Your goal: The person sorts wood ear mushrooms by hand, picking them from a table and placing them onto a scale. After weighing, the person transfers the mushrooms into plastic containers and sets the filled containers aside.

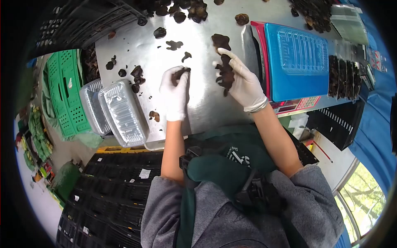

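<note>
Both my hands wear white gloves over a shiny metal table. My left hand pinches a small dark mushroom piece at its fingertips. My right hand grips a bunch of dark wrinkled mushrooms, fingers curled around them. Another dark mushroom lies on the table just beyond my right fingertips. Loose dark mushroom pieces are scattered to the left of my left hand.
A scale with a blue platform holding a clear plastic tray stands at the right. Stacked clear trays sit at the table's left edge, beside green crates. A mushroom heap lies far back. Black crates are below.
</note>
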`<state>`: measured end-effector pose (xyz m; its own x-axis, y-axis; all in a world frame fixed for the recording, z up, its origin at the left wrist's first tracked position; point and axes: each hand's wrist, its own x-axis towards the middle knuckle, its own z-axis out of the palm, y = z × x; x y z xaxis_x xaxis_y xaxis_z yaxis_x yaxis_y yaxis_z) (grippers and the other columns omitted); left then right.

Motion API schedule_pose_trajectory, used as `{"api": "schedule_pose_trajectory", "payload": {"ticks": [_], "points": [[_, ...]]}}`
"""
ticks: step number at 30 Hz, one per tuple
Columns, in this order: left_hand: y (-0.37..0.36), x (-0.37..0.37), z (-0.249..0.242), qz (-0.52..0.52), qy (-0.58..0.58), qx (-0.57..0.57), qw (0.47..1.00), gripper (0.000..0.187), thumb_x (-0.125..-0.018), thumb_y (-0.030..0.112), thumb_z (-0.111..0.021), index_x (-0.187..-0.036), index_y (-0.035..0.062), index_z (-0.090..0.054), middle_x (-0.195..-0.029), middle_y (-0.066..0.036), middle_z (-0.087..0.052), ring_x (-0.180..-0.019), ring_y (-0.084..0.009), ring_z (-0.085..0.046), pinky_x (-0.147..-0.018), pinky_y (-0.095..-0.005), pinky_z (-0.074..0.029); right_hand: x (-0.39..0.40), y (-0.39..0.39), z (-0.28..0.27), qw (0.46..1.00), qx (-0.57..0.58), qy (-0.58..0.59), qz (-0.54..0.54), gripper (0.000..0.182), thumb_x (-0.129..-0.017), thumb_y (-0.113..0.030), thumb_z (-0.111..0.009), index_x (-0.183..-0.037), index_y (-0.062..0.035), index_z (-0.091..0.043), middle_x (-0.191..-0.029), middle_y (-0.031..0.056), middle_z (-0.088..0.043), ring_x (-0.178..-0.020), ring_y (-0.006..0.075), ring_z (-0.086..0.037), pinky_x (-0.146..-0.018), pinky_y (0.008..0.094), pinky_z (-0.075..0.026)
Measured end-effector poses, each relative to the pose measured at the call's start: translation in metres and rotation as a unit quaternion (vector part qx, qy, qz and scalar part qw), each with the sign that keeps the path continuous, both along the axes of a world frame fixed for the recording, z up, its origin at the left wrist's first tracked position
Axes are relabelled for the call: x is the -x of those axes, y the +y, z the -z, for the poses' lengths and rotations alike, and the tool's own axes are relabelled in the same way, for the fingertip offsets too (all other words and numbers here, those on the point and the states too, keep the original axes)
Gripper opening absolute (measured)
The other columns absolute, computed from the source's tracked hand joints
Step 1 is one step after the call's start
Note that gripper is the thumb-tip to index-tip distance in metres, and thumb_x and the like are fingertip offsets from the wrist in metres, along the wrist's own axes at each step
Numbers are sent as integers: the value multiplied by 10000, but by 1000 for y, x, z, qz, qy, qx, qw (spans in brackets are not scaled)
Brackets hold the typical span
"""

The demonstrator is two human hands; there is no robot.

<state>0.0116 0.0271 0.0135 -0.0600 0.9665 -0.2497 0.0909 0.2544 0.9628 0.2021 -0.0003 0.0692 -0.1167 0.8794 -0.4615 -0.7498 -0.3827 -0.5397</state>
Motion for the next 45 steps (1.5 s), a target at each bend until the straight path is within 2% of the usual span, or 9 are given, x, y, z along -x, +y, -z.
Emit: {"api": "schedule_pose_trajectory", "payload": {"ticks": [3,12,19,23,24,30,36,40,45], "points": [[-5,-13,-59,-93,-201,22,975,273,-866,-60,-631,-1133,-17,-604,-1066,-83,-650,-966,-148,-622,-883,-267,-490,4,1,-8,1000,-3,-8,-18,481,-1015,-319,-441,-1416,-54,-416,-1189,79,-585,-1068,174,-582,-931,329,-476],[-16,-33,-89,213,178,-278,920,553,-666,48,-795,-1199,37,-653,-1088,-114,-651,-979,-278,-622,-883,-347,-494,-3,0,-25,987,-24,-95,-127,658,-996,-565,-353,-1415,-63,-427,-1309,85,-515,-1164,167,-518,-944,303,-449],[-27,-26,-91,235,91,-295,922,593,-780,92,-636,-1332,-78,-501,-1095,-188,-678,-1076,-288,-608,-1006,-387,-423,-7,-4,-16,995,-29,42,-88,558,-1024,-447,-373,-1419,-54,-404,-1303,99,-514,-1193,185,-509,-1018,341,-410],[-46,-52,-92,-19,-12,-116,993,501,-982,198,-468,-1408,-52,-387,-1430,-183,-426,-1276,-267,-463,-1094,-396,-334,-6,-8,-30,995,-14,94,-41,458,-1018,-347,-449,-1379,-66,-448,-1235,59,-554,-1123,156,-545,-979,330,-437],[-52,-63,-90,-75,-270,26,960,537,-1033,325,-385,-1434,-28,-334,-1450,-173,-392,-1317,-275,-412,-1118,-419,-303,-4,-9,-27,994,-29,102,-36,457,-1017,-340,-454,-1379,-61,-445,-1238,61,-551,-1129,159,-544,-983,333,-435],[-71,-57,-62,-25,-484,186,854,582,-1036,434,-348,-1417,-6,-346,-1376,-179,-473,-1221,-320,-521,-1028,-452,-452,4,-22,-26,987,-94,-111,-69,531,-894,-18,-461,-1421,-30,-399,-1157,80,-567,-1089,115,-527,-980,276,-421],[-67,-37,-82,88,-477,186,854,438,-993,195,-534,-1360,-27,-446,-1246,-143,-575,-1157,-257,-566,-994,-378,-480,-5,-30,-36,848,-221,-471,-103,584,-875,24,-475,-1447,-29,-372,-1394,106,-495,-1261,172,-481,-1030,288,-387],[-63,-38,-105,-20,-68,-33,997,613,-800,-88,-682,-1366,6,-465,-1285,-116,-550,-1124,-174,-552,-992,-320,-449,-10,-46,2,864,-186,-442,-154,477,-843,-33,-556,-1318,-85,-544,-1279,97,-555,-1201,196,-511,-991,344,-420],[-62,-24,-106,-5,-29,-210,977,950,-738,-74,-739,-1516,51,-208,-1215,-94,-524,-1093,-180,-541,-978,-312,-439,1,-87,61,610,-368,-584,-389,429,-733,-69,-648,-1147,-176,-634,-1153,88,-576,-1074,307,-543,-921,397,-470]]}}
